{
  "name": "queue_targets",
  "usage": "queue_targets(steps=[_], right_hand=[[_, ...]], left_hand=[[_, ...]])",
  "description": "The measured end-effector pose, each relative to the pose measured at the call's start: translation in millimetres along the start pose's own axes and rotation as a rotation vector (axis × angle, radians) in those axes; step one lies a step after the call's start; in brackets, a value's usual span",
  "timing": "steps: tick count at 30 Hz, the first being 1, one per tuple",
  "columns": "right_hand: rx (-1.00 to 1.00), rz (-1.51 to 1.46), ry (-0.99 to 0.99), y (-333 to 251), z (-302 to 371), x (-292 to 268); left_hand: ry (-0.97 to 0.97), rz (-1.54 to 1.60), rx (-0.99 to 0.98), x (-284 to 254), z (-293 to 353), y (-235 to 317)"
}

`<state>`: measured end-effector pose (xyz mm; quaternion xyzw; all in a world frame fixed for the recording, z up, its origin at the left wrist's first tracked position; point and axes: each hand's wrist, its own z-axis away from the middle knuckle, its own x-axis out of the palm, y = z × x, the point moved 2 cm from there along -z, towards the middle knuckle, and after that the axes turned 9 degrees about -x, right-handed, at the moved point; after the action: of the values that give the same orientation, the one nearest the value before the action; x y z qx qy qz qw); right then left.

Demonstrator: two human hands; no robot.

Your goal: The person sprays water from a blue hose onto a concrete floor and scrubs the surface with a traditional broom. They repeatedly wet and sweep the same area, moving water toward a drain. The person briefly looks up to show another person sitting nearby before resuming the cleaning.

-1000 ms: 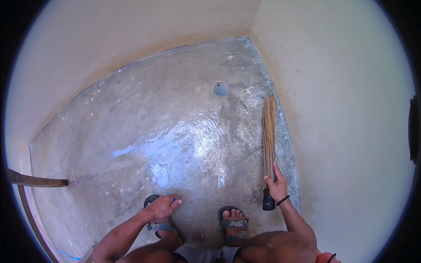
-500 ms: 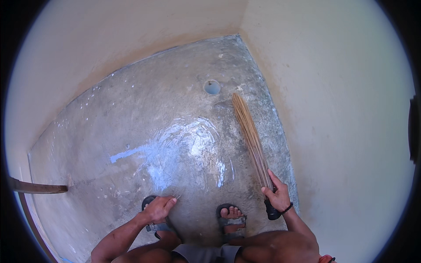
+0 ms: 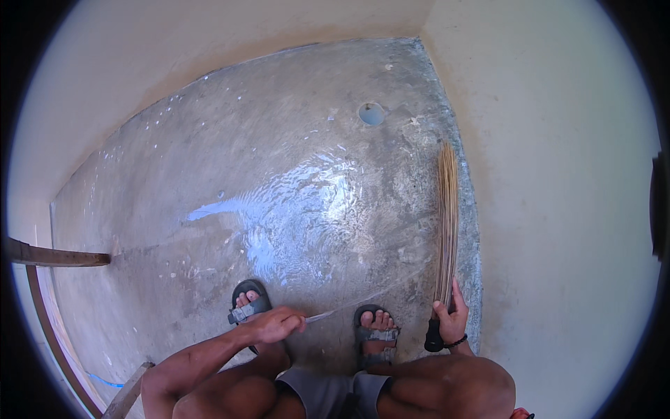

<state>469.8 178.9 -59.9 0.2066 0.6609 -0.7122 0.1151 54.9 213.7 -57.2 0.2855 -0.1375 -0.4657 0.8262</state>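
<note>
The right hand (image 3: 453, 322) is closed round the broom (image 3: 447, 216), gripping the lower sticks just above the black butt (image 3: 433, 336). The broom runs away from that grip toward the far end of the floor (image 3: 174, 223), its tips short of the drain (image 3: 371, 114) and to its right, close along the right wall (image 3: 558, 174); whether they touch the floor, I cannot tell. The left hand (image 3: 279, 323), well on the near side of the drain and left of it, is curled tight, probably on a hose hidden by the fingers, since a clear stream (image 3: 321, 316) leaves it toward the broom's side. The two sandals (image 3: 373, 342) stand on the near side of the drain, one on each side of that hand's knuckles. As a judgement, the wetting and sweeping is partway: a shiny sheet of water (image 3: 307, 202) covers the floor nearer than the drain and left of it, not yet cleared. Pale specks (image 3: 169, 109) far left of the drain, and a pale patch (image 3: 415, 121) just right of it, remain.
</note>
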Motion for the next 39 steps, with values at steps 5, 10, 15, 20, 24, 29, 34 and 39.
queue_targets(steps=[5,10,15,20,24,29,34,39], right_hand=[[0.284,-0.113,0.016,10,56,-2],[0.226,0.04,-0.001,29,109,-23],[0.207,0.119,-0.074,9,121,-32],[0.085,0.219,-0.024,10,128,-29],[0.158,0.091,0.008,11,108,-25],[0.168,0.053,0.053,21,84,-29],[0.129,0.197,-0.016,0,36,-39],[0.006,0.287,-0.01,24,-46,-57]], left_hand=[[0.003,0.189,-0.047,1,-5,-7],[0.123,0.428,-0.001,-2,-8,-15],[0.151,0.446,-0.06,-7,-7,-17],[0.19,0.402,-0.023,-5,-10,-17],[0.201,0.456,-0.044,-5,-7,-24],[0.231,0.483,-0.013,-7,-5,-15],[0.286,0.46,0.032,-7,-1,-23],[0.271,0.406,0.004,-17,5,-13]])
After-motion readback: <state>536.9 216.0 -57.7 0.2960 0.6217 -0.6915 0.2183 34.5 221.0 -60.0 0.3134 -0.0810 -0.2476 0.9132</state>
